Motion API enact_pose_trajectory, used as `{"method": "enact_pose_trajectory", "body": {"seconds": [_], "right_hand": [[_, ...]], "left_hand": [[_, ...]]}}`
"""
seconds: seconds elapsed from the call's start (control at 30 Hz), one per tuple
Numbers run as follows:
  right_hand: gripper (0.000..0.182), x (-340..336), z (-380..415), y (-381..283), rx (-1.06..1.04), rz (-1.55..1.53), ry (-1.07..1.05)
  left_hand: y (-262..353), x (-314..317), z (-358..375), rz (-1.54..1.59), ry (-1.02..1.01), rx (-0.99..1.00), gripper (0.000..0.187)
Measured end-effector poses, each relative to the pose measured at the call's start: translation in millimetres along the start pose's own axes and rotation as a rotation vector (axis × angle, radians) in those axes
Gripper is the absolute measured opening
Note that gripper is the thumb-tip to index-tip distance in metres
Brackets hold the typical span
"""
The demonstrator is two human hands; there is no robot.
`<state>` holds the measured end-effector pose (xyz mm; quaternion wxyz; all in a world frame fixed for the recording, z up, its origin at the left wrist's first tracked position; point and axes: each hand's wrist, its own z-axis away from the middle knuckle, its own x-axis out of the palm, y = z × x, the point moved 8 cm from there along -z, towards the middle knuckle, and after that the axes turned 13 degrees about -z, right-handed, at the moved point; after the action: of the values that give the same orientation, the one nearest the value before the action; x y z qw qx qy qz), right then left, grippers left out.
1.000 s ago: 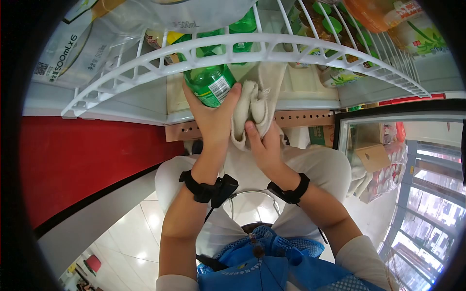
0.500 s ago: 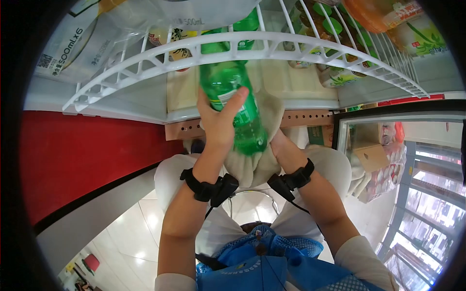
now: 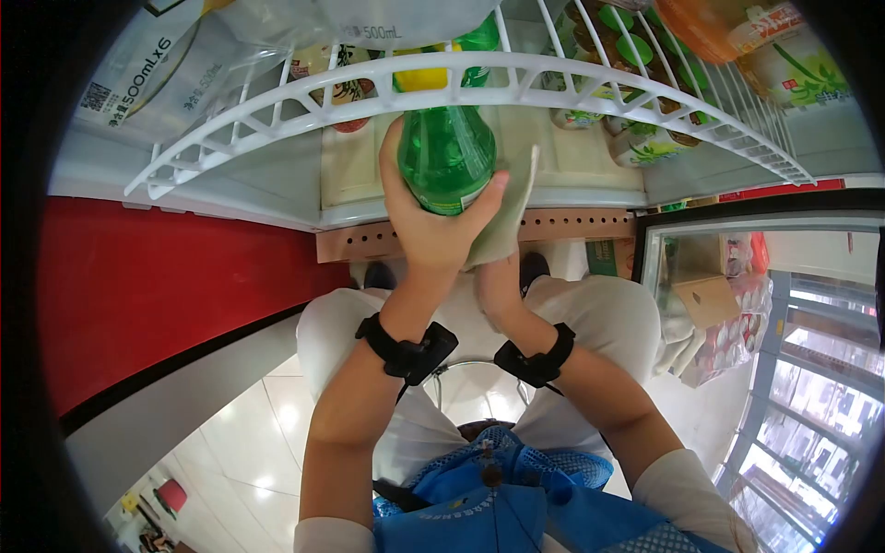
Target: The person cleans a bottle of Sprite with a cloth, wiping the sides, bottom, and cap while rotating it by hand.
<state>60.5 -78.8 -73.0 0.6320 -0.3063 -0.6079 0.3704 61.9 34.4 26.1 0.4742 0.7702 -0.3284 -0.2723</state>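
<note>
green bottle and cloth, upper middle of the frame

item one: one green bottle (image 3: 446, 161), translucent, upper middle, directly below the front rail of the white wire shelf (image 3: 479, 80). its narrower part points to the top of the frame; part of its label shows at the lower edge.

item two: left hand (image 3: 431, 232), bare, its grip clamped on the green bottle, fingers along the left side, thumb on the right.

item three: one pale cloth (image 3: 505, 217), just right of the green bottle, one edge pointing up.

item four: right hand (image 3: 499, 290), bare, lower right of the left hand, at the bottom of the cloth. its fingers are mostly hidden; whether this grip is apart or together, cannot tell.

item five: two black wrist straps (image 3: 406, 348), one on each arm, each with a small black box.

on and behind the wire shelf: clear plastic-wrapped pack (image 3: 138, 74), upper left; green-capped bottles (image 3: 634, 49), upper right; orange-topped package (image 3: 719, 28), far upper right.

surroundings: red panel (image 3: 166, 295), left; brown perforated strip (image 3: 572, 224), below the cabinet's edge; open carton (image 3: 708, 300), right; round stool (image 3: 479, 392), between the knees.
</note>
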Motion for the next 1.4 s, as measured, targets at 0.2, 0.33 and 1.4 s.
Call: {"method": "enact_pose_trajectory", "body": {"seconds": [0.2,0.33,1.4], "right_hand": [[0.045,19,-13,-36,-0.119,0.446,-0.276],[0.046,12,-16,-1,0.601,-0.198,-0.123],[0.047,4,-16,-16,0.646,-0.072,-0.115]], "left_hand": [[-33,10,1,0.261,-0.128,-0.306,0.059],[-39,19,5,0.327,-0.233,-0.416,0.05],[-60,41,27,0.486,-0.318,-0.712,0.045]]}}
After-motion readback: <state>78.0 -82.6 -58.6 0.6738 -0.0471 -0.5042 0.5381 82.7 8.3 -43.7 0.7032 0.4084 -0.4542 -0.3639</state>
